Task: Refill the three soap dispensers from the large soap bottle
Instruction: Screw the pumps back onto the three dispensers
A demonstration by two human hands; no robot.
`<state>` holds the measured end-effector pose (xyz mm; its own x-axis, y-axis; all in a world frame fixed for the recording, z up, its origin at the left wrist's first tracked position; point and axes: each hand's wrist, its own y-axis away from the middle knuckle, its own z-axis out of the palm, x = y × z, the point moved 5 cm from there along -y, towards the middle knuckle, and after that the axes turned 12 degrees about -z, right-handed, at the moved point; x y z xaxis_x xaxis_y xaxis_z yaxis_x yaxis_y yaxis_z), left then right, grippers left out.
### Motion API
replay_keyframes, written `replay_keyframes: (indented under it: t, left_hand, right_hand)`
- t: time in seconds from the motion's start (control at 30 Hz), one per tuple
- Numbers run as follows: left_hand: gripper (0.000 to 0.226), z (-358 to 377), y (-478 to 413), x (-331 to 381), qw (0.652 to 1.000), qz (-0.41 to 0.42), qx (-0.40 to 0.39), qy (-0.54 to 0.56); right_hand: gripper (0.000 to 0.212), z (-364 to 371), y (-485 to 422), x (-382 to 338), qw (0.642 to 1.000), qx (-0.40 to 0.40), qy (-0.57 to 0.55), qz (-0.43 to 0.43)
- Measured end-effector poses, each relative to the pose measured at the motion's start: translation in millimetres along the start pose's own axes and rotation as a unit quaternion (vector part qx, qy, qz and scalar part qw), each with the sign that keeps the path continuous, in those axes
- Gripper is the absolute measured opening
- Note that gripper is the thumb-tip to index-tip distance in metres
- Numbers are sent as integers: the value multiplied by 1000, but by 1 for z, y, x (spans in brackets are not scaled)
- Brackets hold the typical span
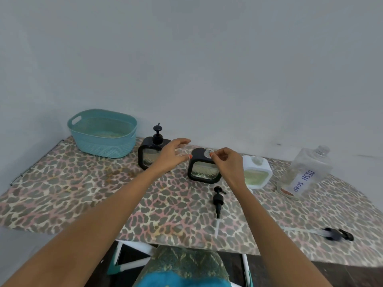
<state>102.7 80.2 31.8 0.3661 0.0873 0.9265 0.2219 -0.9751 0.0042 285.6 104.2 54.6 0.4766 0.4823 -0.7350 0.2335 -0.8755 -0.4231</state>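
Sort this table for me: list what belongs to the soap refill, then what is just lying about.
For the job:
large soap bottle
left black dispenser
middle black dispenser
white dispenser
near loose pump
right loose pump

Lying about:
teal basket
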Motion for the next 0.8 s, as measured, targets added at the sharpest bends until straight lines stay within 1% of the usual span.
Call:
replay_keyframes:
  t: [0.17,0.27,0.4,0.5,0.6,0.7,0.8]
  left_hand:
    - [66,36,-17,-4,998,-17,-16,-61]
    - [72,50,-24,-7,996,-36,-33,-81]
    - [67,55,-30,-7,996,-37,-30,-71]
    - [64,54,-33,-9,997,-36,-32,-64]
    - [64,53,-35,-10,997,-39,-39,-52]
    - [61,53,-34,-8,998,-42,-46,-33]
    - [59,53,-33,-7,998,-41,-50,-28]
  right_hand:
    - [15,-18,18,38,998,-5,22,52]
    - [19,-15,31,59,995,-39,32,85]
    - [23,0,45,84,983,-100,44,147]
    - [35,10,55,95,970,-142,50,193]
    - [47,17,61,98,957,-185,66,214]
    - [48,19,61,97,950,-203,82,224]
    - [43,18,59,93,952,-208,74,214]
